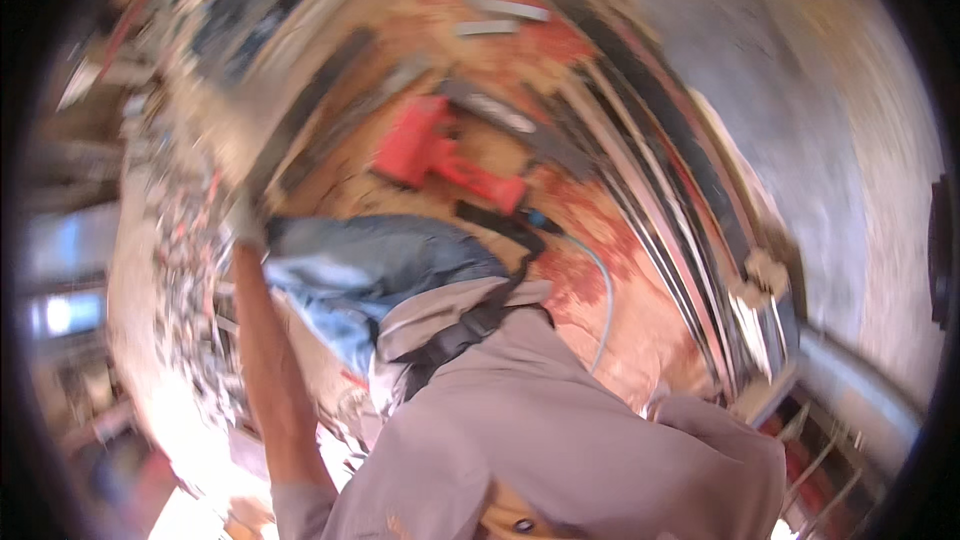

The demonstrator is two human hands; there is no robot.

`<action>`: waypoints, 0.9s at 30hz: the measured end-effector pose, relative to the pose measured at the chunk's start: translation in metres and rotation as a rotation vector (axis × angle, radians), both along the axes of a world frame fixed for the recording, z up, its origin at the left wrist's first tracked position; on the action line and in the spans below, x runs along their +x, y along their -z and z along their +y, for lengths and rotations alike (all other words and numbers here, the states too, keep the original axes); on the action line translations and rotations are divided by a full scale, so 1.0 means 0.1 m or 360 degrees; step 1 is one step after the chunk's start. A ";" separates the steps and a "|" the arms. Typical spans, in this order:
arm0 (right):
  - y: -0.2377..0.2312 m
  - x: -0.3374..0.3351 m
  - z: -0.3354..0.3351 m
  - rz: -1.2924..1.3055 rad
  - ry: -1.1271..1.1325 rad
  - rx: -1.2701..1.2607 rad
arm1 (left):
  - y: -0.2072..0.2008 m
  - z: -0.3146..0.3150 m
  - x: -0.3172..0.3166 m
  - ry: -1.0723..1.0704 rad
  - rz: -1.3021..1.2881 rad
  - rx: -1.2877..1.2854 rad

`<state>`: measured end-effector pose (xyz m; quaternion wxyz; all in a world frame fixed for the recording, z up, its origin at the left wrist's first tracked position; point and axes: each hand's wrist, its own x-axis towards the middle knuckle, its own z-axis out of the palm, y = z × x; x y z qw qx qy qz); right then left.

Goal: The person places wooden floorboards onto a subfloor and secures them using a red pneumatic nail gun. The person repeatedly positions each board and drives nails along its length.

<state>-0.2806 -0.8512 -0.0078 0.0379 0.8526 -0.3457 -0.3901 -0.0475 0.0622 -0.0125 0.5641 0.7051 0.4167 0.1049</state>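
Note:
My left hand (pixel 243 223), in what looks like a pale glove, is at the left beside my jeans-covered leg (pixel 380 255). It meets the near end of a long dark bar (pixel 310 105); blur hides its fingers, so I cannot tell whether it grips the bar. In front of me a red nail gun (pixel 410 143) lies on the reddish-brown work surface (pixel 570 270), its dark magazine (pixel 510 122) angled to the right. A pale blue hose (pixel 607 290) runs from its handle end. My right hand is out of sight; only the sleeve (pixel 715 435) shows.
Several long dark and pale strips (pixel 650 180) lie along the right side. Small pale pieces (pixel 488 28) lie at the far end. Loose scraps (pixel 195 280) crowd the left. A grey wall-like surface (pixel 790 110) rises at the right.

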 end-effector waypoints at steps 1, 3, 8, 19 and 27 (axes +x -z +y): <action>-0.02 0.05 -0.01 0.0010 -0.0078 0.0037 | -0.01 -0.14 0.02 0.0010 0.0027 0.0261; 0.00 0.24 0.00 0.0035 -0.0264 0.0136 | -0.23 -0.33 0.12 -0.0389 -0.0052 0.0011; -0.19 0.47 0.18 -0.0008 -0.0612 0.0384 | -0.24 -0.54 -0.02 -0.0565 -0.0108 -0.0235; -0.51 1.19 1.10 -0.0243 -0.1041 0.0746 | -0.03 -0.34 0.01 -0.0459 0.0298 0.0528; -0.81 1.98 1.74 -0.0126 -0.0991 0.0821 | 0.14 -0.36 0.10 -0.0616 0.0026 0.0215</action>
